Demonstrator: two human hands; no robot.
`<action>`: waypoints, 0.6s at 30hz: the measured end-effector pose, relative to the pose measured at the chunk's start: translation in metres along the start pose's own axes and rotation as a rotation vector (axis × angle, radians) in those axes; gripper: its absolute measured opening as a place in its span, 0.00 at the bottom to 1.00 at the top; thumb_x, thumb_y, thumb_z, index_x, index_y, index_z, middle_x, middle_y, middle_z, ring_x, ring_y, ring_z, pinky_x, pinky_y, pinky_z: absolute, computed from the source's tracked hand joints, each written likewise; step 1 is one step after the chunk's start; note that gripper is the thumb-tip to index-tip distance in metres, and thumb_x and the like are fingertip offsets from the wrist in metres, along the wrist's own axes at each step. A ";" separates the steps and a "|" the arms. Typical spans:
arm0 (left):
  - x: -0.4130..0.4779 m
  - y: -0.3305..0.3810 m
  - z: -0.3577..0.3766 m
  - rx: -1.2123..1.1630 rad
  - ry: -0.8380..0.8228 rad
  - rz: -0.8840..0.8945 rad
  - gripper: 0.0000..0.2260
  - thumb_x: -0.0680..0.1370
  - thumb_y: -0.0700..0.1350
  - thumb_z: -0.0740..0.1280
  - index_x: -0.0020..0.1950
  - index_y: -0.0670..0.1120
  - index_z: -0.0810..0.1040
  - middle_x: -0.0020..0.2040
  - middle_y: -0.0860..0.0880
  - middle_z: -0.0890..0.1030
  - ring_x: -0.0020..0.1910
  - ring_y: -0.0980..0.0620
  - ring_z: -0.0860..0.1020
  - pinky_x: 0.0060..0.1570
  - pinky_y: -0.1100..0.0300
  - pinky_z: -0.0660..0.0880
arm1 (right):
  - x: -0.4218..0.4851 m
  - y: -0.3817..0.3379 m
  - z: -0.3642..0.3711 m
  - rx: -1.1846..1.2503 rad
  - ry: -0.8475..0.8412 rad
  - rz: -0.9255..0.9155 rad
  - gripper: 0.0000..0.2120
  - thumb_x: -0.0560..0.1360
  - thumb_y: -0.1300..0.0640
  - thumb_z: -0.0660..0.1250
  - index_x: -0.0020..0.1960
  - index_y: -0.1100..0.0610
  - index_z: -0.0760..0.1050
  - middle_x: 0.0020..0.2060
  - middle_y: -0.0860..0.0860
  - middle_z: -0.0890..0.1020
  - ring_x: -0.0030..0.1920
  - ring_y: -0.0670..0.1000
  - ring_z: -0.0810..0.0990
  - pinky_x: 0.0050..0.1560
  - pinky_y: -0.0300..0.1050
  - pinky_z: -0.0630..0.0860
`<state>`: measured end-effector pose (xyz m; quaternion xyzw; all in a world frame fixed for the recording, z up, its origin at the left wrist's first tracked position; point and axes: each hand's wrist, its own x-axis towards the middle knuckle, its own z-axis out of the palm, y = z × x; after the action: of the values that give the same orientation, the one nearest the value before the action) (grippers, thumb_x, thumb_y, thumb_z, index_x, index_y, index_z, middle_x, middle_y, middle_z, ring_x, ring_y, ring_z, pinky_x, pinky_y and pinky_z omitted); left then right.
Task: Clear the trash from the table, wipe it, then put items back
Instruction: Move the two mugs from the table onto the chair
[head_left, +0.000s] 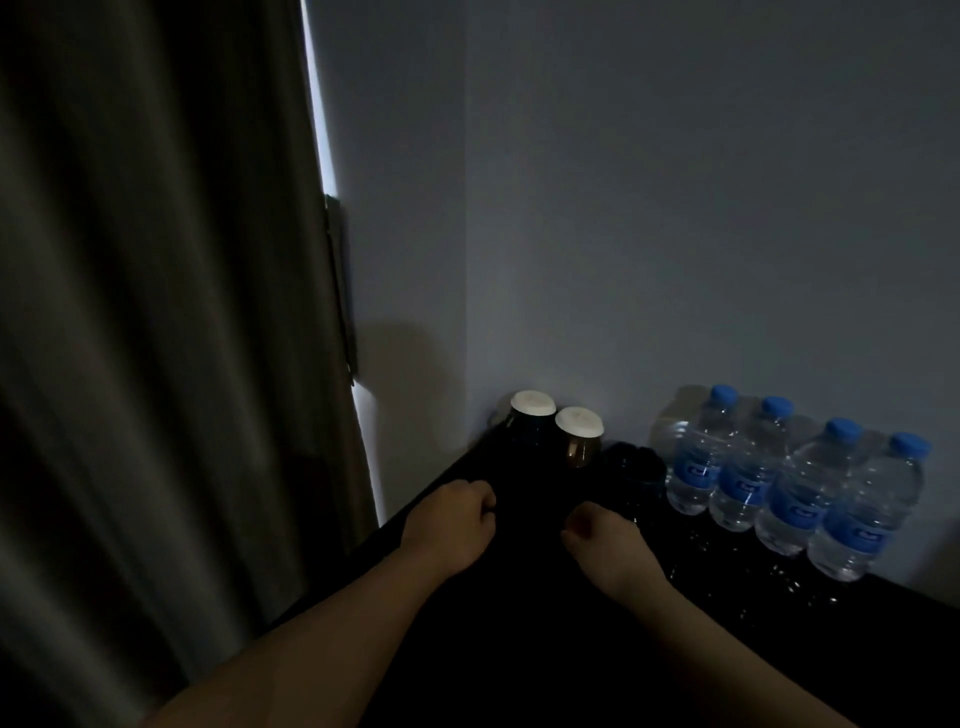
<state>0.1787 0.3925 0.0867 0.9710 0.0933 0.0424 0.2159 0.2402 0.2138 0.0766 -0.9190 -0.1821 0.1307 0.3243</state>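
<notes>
The left hand (451, 519) and the right hand (597, 540) are hanging low over the black table (753, 639), side by side with a gap between them, both with fingers curled under. The room is too dark to show whether they are pinching something, such as a dark cloth, or are simply clenched; I cannot tell. Just beyond the knuckles two jars (578, 436) with white lids are standing close together in the corner by the wall. Ahead of the right hand a dark rounded thing (634, 465) is sitting, too dim to name. Further out to that hand's right a wrapped pack of water bottles (795, 488) is lining the wall. A curtain (156, 312) is hanging well off to the left of the left hand. No trash is showing near either hand, so the work is probably sitting at the wiping or putting-back stage, though that is a guess. The next move is calling for a sure grip in poor light, and care not to knock the jars just ahead.
</notes>
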 end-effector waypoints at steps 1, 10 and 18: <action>0.010 -0.011 0.001 -0.015 -0.008 0.004 0.12 0.80 0.46 0.59 0.62 0.48 0.75 0.58 0.48 0.77 0.56 0.50 0.76 0.51 0.61 0.71 | 0.009 -0.003 0.006 0.000 0.005 0.015 0.08 0.78 0.56 0.61 0.54 0.58 0.74 0.51 0.54 0.79 0.50 0.52 0.77 0.51 0.44 0.72; 0.098 -0.106 0.010 -0.040 -0.180 0.079 0.12 0.78 0.44 0.60 0.60 0.48 0.77 0.59 0.47 0.78 0.57 0.48 0.76 0.54 0.60 0.71 | 0.081 -0.031 0.062 0.131 0.060 0.281 0.07 0.78 0.57 0.62 0.54 0.57 0.74 0.48 0.51 0.78 0.48 0.49 0.76 0.46 0.39 0.71; 0.172 -0.131 0.031 -0.215 -0.301 0.041 0.09 0.76 0.41 0.64 0.54 0.45 0.79 0.52 0.43 0.82 0.53 0.44 0.79 0.56 0.54 0.75 | 0.118 -0.020 0.075 0.300 0.149 0.489 0.07 0.78 0.58 0.62 0.55 0.55 0.74 0.47 0.51 0.78 0.41 0.45 0.77 0.34 0.31 0.71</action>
<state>0.3294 0.5310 0.0102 0.9394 0.0350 -0.0891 0.3291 0.3140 0.3186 0.0187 -0.8844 0.0905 0.1628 0.4280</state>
